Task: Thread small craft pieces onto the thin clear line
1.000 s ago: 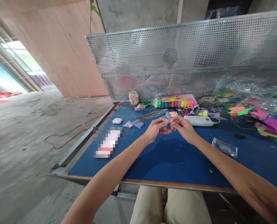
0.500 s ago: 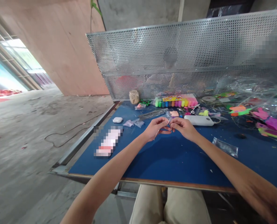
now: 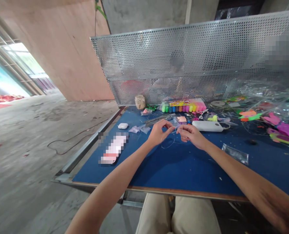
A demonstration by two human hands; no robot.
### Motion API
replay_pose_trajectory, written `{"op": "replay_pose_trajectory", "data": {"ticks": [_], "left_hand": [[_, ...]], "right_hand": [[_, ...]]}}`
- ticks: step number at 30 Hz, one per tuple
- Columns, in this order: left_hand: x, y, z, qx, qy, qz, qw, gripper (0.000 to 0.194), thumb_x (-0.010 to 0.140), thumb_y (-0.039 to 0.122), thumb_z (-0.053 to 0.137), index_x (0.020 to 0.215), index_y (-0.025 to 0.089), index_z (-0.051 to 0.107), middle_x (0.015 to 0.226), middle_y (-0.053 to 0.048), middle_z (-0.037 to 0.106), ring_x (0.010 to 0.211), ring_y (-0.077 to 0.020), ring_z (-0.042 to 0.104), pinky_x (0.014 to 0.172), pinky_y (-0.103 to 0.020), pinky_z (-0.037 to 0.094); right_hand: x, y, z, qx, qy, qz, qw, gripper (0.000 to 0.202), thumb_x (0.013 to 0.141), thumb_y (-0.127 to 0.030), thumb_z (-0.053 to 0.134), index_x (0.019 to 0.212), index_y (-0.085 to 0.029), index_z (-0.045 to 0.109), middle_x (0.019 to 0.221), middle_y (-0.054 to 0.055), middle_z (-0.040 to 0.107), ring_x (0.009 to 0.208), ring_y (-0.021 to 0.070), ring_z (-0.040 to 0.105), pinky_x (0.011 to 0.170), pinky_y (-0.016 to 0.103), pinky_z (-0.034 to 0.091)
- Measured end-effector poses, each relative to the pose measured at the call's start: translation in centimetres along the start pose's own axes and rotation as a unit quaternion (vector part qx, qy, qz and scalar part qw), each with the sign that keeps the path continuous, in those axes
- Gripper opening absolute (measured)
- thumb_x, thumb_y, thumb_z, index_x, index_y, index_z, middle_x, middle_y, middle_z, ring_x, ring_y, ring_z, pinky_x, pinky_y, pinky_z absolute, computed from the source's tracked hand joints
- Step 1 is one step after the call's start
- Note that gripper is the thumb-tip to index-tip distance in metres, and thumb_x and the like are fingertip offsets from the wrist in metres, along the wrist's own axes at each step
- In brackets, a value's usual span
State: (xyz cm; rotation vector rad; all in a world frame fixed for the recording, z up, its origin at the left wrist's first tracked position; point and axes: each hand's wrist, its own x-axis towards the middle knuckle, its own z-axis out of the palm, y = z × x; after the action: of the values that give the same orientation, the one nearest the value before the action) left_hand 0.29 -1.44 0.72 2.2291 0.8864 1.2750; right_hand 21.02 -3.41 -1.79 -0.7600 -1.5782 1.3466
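Observation:
Both hands are raised over the blue table (image 3: 173, 172), fingertips close to each other. My left hand (image 3: 159, 132) pinches a thin pale strand (image 3: 168, 147) between thumb and forefinger. A loose loop of it hangs under the fingers. The strand runs across to my right hand (image 3: 190, 134), whose thumb and forefinger are pressed together on it. Whether it is wire or thread I cannot tell. Just behind the fingers lie a small clear packet with a peach-coloured piece (image 3: 182, 119) and a bundle of thin grey rods (image 3: 159, 119).
A white power strip (image 3: 206, 126) sits right of my hands. Behind stand a pack of coloured clay (image 3: 183, 106) and a perforated metal screen (image 3: 144, 61). Left are a white earphone case (image 3: 123, 125) and a blurred-out pink item (image 3: 113, 148). Colourful foam pieces (image 3: 271, 118) pile up at right.
My hands have drawn slightly apart; they were bunched together before. The strand has opened into a visible loop below the left fingers. Objects on the table stay where they were.

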Motion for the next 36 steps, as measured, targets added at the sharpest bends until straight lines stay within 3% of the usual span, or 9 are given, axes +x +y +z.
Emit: {"op": "replay_pose_trajectory", "data": {"ticks": [5, 10, 14, 19, 22, 29, 34, 36], "left_hand": [[-0.1, 0.6, -0.2, -0.04, -0.034, 0.013, 0.999, 0.018, 0.089, 0.033, 0.062, 0.098, 0.019, 0.069, 0.097, -0.007, 0.067, 0.094, -0.0182, 0.061, 0.088, -0.032, 0.048], [-0.1, 1.4, -0.6, -0.073, -0.095, 0.052, 0.991, 0.018, 0.088, 0.023, 0.06, 0.1, 0.022, 0.074, 0.108, -0.008, 0.066, 0.103, -0.0196, 0.061, 0.098, -0.036, 0.046], [-0.1, 1.4, -0.5, -0.084, -0.115, 0.043, 0.989, 0.019, 0.089, 0.03, 0.062, 0.099, 0.021, 0.075, 0.102, -0.009, 0.068, 0.098, -0.0189, 0.063, 0.093, -0.033, 0.048], [0.2, 0.9, -1.1, -0.068, -0.113, 0.03, 0.991, 0.021, 0.092, 0.034, 0.059, 0.095, 0.021, 0.075, 0.096, -0.009, 0.069, 0.092, -0.0185, 0.062, 0.089, -0.032, 0.048], [0.5, 0.9, -2.1, -0.04, -0.138, 0.039, 0.989, 0.02, 0.091, 0.034, 0.06, 0.096, 0.023, 0.076, 0.097, -0.008, 0.069, 0.093, -0.0191, 0.061, 0.09, -0.032, 0.046], [0.8, 1.7, -3.3, -0.03, -0.144, 0.044, 0.988, 0.016, 0.089, 0.033, 0.063, 0.093, 0.026, 0.077, 0.097, -0.008, 0.07, 0.096, -0.0206, 0.06, 0.092, -0.035, 0.045], [0.7, 2.1, -3.5, -0.052, -0.186, 0.041, 0.98, 0.017, 0.089, 0.034, 0.064, 0.093, 0.026, 0.078, 0.098, -0.009, 0.07, 0.092, -0.0195, 0.063, 0.088, -0.034, 0.049], [0.6, 2.0, -3.4, -0.062, -0.172, 0.042, 0.982, 0.015, 0.087, 0.034, 0.067, 0.092, 0.026, 0.078, 0.099, -0.008, 0.069, 0.091, -0.0189, 0.064, 0.086, -0.033, 0.05]], "right_hand": [[-0.3, -0.2, 0.3, 0.076, -0.028, 0.021, 0.996, 0.019, 0.088, -0.038, 0.065, 0.092, -0.02, 0.059, 0.05, -0.012, 0.025, 0.042, 0.0066, 0.02, 0.043, 0.023, 0.028], [-0.2, 0.3, 0.6, 0.111, -0.052, 0.045, 0.991, 0.016, 0.089, -0.035, 0.063, 0.087, -0.022, 0.054, 0.051, -0.012, 0.024, 0.042, 0.0064, 0.018, 0.042, 0.021, 0.026], [-0.2, 0.6, 0.9, 0.117, -0.061, 0.054, 0.99, 0.013, 0.09, -0.032, 0.061, 0.087, -0.022, 0.053, 0.054, -0.012, 0.024, 0.043, 0.006, 0.018, 0.044, 0.022, 0.029], [-0.1, 0.1, 0.9, 0.107, -0.066, 0.01, 0.992, 0.017, 0.084, -0.029, 0.067, 0.096, -0.02, 0.059, 0.067, -0.005, 0.049, 0.056, 0.0101, 0.046, 0.063, 0.032, 0.05], [0.0, -0.1, 0.5, 0.109, -0.055, 0.001, 0.993, 0.021, 0.084, -0.033, 0.068, 0.099, -0.019, 0.061, 0.081, 0.001, 0.061, 0.069, 0.0146, 0.057, 0.07, 0.036, 0.055], [0.1, 0.3, 0.1, 0.043, -0.036, 0.044, 0.998, 0.023, 0.082, -0.037, 0.074, 0.087, -0.017, 0.064, 0.081, 0.003, 0.069, 0.073, 0.0167, 0.069, 0.074, 0.034, 0.056], [-0.3, -0.3, 0.9, 0.11, -0.087, 0.064, 0.988, 0.02, 0.082, -0.034, 0.074, 0.085, -0.016, 0.066, 0.079, 0.003, 0.069, 0.073, 0.0158, 0.069, 0.081, 0.04, 0.059], [-0.4, -0.5, 1.2, 0.132, -0.11, 0.073, 0.982, 0.019, 0.083, -0.032, 0.075, 0.086, -0.015, 0.067, 0.081, 0.004, 0.069, 0.076, 0.016, 0.069, 0.087, 0.045, 0.058]]}}
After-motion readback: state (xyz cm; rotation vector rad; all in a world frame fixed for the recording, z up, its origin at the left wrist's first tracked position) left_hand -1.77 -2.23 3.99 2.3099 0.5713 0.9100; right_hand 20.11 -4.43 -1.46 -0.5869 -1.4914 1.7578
